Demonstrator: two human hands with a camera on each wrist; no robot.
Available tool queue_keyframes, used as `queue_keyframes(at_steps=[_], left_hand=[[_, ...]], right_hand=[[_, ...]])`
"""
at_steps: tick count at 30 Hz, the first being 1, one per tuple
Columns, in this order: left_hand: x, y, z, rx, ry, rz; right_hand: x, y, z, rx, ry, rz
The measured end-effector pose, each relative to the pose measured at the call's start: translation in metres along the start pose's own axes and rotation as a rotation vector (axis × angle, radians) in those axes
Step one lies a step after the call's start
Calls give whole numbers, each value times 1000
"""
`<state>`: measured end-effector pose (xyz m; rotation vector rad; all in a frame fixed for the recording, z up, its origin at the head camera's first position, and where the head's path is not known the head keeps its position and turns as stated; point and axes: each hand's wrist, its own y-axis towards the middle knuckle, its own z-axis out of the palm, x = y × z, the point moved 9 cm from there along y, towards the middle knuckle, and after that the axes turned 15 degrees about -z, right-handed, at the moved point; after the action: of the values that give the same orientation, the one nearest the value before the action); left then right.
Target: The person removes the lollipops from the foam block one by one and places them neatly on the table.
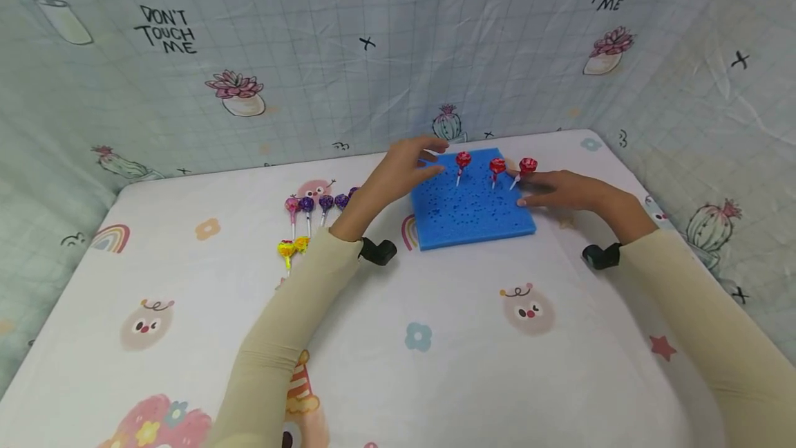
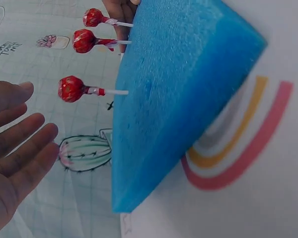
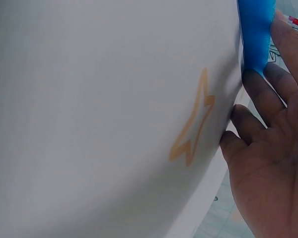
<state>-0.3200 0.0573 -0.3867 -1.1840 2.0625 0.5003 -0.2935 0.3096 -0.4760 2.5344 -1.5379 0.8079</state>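
Observation:
Three red-wrapped lollipops stand by their sticks in a blue foam board dotted with small holes: a left one, a middle one and a right one. My left hand hovers over the board's back left corner, beside the left lollipop. Its fingers are spread and relaxed, with nothing in them; the left wrist view shows them apart from that lollipop. My right hand rests against the board's right edge, fingers extended and touching it, close to the right lollipop, which leans.
Left of the board lie more lollipops: a pink one, several purple ones and yellow ones, partly hidden by my left arm. A printed cloth hangs behind the white patterned table.

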Motion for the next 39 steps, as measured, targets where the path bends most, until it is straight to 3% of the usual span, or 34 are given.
queue_keyframes(at_steps=[6, 14, 21, 28, 39], left_hand=[[-1, 18, 12, -2, -24, -18], [-4, 34, 22, 1, -73, 14], [-6, 38, 25, 0, -78, 22], [2, 40, 26, 1, -105, -3], [7, 42, 23, -44, -101, 45]], right_hand=[[0, 1, 1, 1, 5, -3], [1, 0, 1, -7, 10, -13], [1, -1, 1, -9, 6, -14], [2, 1, 1, -4, 3, -16], [1, -2, 0, -9, 4, -8]])
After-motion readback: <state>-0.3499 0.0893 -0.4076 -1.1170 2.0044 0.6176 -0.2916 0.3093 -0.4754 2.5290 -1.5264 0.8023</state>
